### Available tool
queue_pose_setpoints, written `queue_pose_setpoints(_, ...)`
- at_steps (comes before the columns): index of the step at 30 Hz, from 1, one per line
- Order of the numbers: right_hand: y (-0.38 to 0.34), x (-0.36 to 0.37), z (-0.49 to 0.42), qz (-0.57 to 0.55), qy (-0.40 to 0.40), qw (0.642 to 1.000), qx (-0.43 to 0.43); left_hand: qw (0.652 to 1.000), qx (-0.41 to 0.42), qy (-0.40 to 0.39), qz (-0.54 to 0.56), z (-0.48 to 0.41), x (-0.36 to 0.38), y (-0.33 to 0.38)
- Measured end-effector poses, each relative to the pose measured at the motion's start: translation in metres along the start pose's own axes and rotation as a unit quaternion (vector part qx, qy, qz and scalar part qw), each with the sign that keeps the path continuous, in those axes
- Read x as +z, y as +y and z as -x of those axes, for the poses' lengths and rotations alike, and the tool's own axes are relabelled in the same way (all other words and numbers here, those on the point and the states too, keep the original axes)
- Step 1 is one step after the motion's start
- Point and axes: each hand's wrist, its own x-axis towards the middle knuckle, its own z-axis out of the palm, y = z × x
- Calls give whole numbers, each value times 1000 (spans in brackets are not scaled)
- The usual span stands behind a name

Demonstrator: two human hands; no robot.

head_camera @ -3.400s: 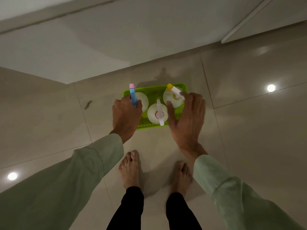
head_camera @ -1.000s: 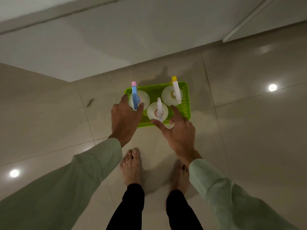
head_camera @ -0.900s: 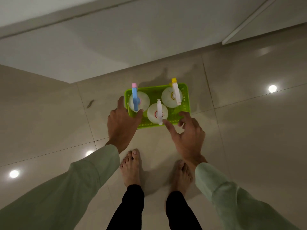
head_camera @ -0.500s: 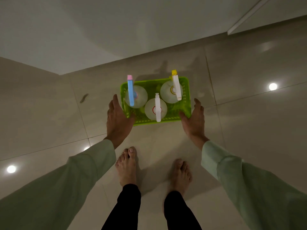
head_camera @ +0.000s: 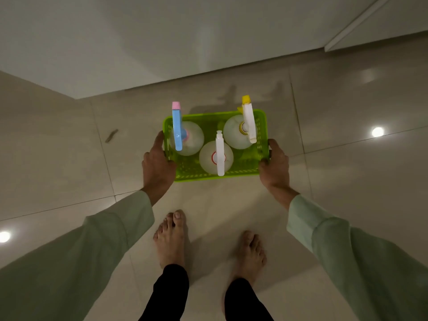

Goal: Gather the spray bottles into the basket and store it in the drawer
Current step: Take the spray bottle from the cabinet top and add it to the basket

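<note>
head view: both hands' fingers grip basket (head_camera: 261, 135) sides over glossy tiled floor (head_camera: 347, 181)

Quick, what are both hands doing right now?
Left hand: closed, holding the basket's left side.
Right hand: closed, holding its right side.

floor (head_camera: 347, 181) open around basket (head_camera: 192, 176) | wall (head_camera: 162, 42) blocks ahead

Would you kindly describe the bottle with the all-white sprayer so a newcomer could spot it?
Find the green basket held between both hands above the tiled floor. Three bottles stand inside; this white-sprayer bottle sits nearest the person, in the middle. Its neighbours carry blue and yellow-tipped sprayers.
</note>
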Motion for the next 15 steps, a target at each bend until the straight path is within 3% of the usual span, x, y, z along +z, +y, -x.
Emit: queue_pose_setpoints(15, -144, -169, 98, -95, -43, 993, -58, 997, 26, 21, 63, 133, -187, 85)
